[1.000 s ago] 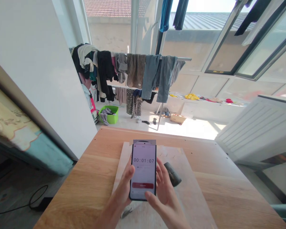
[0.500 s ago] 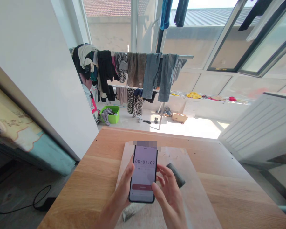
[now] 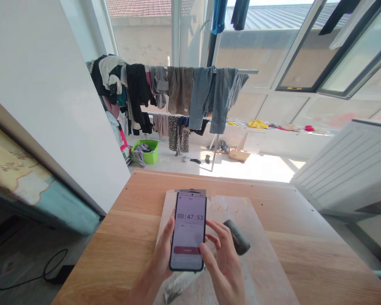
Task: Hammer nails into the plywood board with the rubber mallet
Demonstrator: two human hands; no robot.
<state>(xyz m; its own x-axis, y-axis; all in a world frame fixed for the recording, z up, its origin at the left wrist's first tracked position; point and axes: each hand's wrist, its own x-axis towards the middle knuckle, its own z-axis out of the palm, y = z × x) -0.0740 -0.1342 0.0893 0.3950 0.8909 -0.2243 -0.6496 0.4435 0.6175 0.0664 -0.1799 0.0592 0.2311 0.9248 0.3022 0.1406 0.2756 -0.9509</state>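
A smartphone (image 3: 188, 235) with a black rim stands tilted toward me, its screen showing a timer that reads 00:47:53 above a red bar. My left hand (image 3: 161, 250) grips its left side, thumb along the edge. My right hand (image 3: 224, 258) is at the lower right of the phone, thumb tip at the screen's edge near the red bar and the other fingers apart. Under the hands lies a pale, stained board (image 3: 257, 262). A dark cylindrical object (image 3: 236, 237) rests on it beyond my right fingers. A greyish, smeared flat piece (image 3: 180, 286) shows below the phone, partly hidden.
The board lies on a wooden table (image 3: 120, 241). Beyond it stands a drying rack with hanging clothes (image 3: 180, 89), with a green basket (image 3: 150, 157) and a cardboard box (image 3: 239, 154) on the floor. A white panel (image 3: 60, 101) rises at left, and a cable (image 3: 46, 264) lies below.
The timer reading has gone from 00:01:07 to 00:47:53. Both hands and the phone have shifted slightly left in view. The left hand keeps its hold.
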